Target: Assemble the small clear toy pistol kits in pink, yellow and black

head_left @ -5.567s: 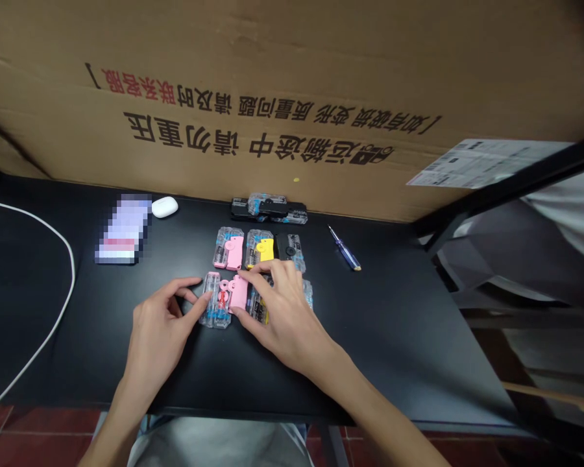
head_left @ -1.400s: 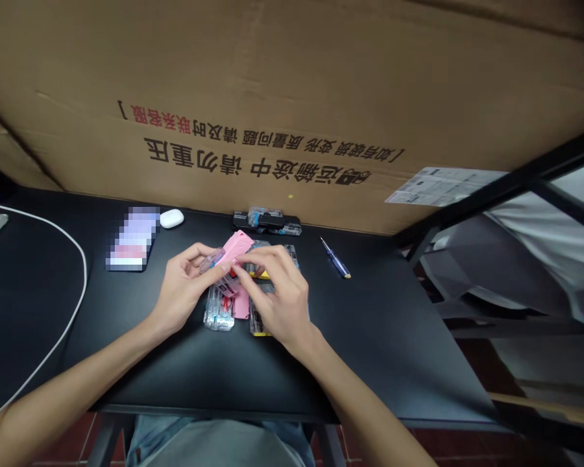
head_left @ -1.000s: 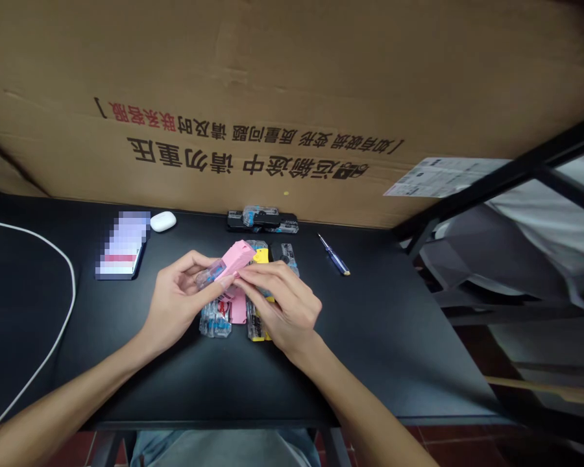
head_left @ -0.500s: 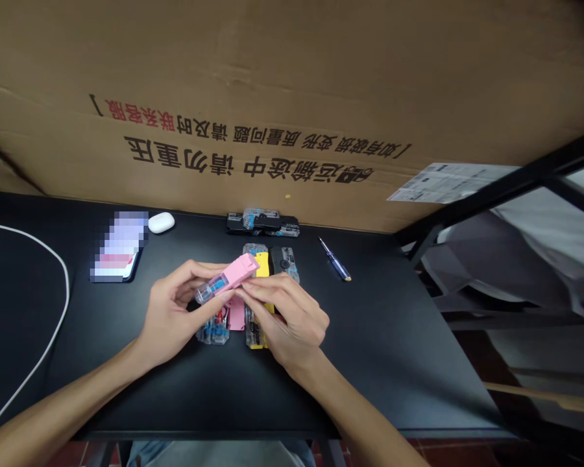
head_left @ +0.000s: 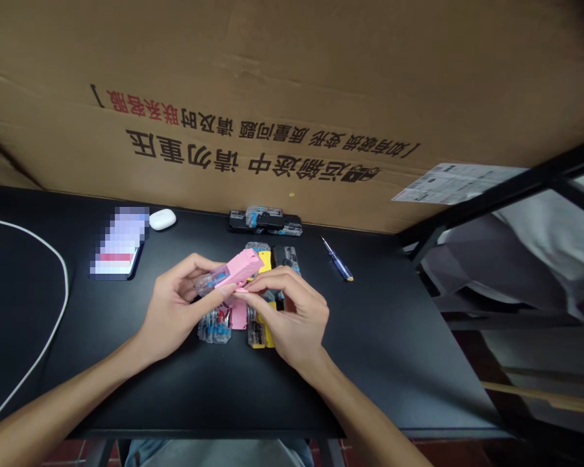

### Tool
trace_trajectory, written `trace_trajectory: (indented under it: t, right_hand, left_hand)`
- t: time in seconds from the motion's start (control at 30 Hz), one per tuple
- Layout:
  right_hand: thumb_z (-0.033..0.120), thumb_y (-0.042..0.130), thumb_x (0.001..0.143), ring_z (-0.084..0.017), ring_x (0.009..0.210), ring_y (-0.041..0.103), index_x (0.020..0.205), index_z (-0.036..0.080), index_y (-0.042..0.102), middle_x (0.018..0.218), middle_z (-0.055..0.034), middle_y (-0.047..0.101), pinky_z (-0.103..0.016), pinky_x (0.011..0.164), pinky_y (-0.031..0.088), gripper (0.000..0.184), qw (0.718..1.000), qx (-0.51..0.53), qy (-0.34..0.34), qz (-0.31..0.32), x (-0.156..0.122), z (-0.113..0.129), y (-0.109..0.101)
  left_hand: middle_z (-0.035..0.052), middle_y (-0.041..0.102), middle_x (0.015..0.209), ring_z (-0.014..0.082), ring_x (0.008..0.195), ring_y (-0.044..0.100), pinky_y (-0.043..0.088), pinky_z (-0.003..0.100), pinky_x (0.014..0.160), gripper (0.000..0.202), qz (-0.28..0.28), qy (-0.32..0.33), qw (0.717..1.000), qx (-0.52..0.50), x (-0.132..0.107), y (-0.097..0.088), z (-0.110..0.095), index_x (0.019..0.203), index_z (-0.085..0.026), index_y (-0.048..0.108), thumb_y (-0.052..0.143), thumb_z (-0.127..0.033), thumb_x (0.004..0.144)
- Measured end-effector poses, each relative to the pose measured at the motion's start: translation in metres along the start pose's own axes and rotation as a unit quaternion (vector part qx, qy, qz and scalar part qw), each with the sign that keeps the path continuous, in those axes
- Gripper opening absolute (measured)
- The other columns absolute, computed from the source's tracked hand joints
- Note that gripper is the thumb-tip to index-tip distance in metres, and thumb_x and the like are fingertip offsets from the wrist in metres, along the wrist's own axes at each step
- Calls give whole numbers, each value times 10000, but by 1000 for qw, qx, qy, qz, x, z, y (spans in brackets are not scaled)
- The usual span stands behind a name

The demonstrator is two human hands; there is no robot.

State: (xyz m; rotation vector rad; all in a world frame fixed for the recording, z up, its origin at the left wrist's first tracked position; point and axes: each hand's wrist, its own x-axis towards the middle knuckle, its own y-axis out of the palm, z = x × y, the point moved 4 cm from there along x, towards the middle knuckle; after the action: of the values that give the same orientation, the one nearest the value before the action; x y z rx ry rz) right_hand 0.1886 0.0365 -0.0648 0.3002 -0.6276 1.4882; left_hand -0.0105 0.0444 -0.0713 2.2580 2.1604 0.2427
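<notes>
Indoor workspace, black desk (head_left: 394, 337), 1 screwdriver (head_left: 339, 262), shipping carton (head_left: 272, 58), tiled floor (head_left: 64, 450)
</notes>
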Motion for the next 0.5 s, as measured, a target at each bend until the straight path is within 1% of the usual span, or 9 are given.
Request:
trace_trajectory:
  t: [0.07, 0.13, 0.17, 0.27, 0.33, 0.4, 0.5]
  right_hand:
    - [101, 965, 913, -214, 886, 810, 969, 281, 847, 947, -6, 856, -398, 859, 668, 222, 999, 18, 27, -19, 1, -2, -2]
    - [126, 966, 913, -203, 862, 803, 996, 283, 848, 945, -3, 851, -375, 827, 669, 213, 996, 41, 65, -35, 1, -5, -4]
    - [140, 958, 920, -191, 842, 794, 1039, 289, 852, 946, 2, 845, -359, 804, 664, 218, 994, 54, 85, -36, 1, -7, -4]
    - [186, 892, 980, -168, 843, 758, 1151, 313, 866, 980, 5, 820, -336, 791, 645, 215, 987, 84, 135, 1, 1, -12, -2]
    - [220, 852, 1010, -174, 880, 747, 1132, 313, 881, 1003, -8, 803, -343, 805, 642, 156, 981, 108, 158, 30, 2, -14, -1]
    - [247, 850, 1012, -179, 893, 743, 1088, 305, 892, 1005, -15, 787, -346, 805, 649, 104, 974, 137, 177, 41, 4, -15, -1]
    - [283, 865, 1008, -182, 894, 772, 1084, 294, 892, 1015, -20, 796, -354, 828, 688, 82, 957, 187, 213, 61, 6, -15, -1]
  left_hand:
    - [58, 916, 1068, 187, 938, 873, 714, 236, 839, 226, -6, -10, 1000, -10, 2, -2, 0, 1076, -207, 883, 996, -269, 890]
    - [66, 916, 1158, 189, 1000, 869, 711, 241, 889, 260, -6, -21, 999, -29, 3, -3, 2, 1143, -222, 903, 988, -296, 909]
    - [69, 913, 1197, 189, 1020, 867, 709, 243, 905, 279, -2, -31, 999, -41, 4, -4, 3, 1175, -232, 909, 986, -303, 916]
    - [73, 910, 1228, 186, 1020, 864, 708, 248, 918, 298, 24, -56, 996, -70, 3, -4, 10, 1214, -256, 918, 983, -302, 928]
    - [74, 909, 1240, 193, 1053, 860, 706, 265, 952, 285, 43, -60, 994, -81, 2, -3, 13, 1215, -268, 923, 978, -297, 937]
    - [69, 907, 1246, 195, 1092, 853, 696, 270, 990, 265, 52, -59, 993, -90, 1, -2, 15, 1197, -280, 930, 979, -301, 938]
    - [63, 910, 1226, 187, 1095, 849, 682, 238, 977, 265, 62, -72, 989, -116, 1, 0, 15, 1181, -284, 936, 994, -324, 925]
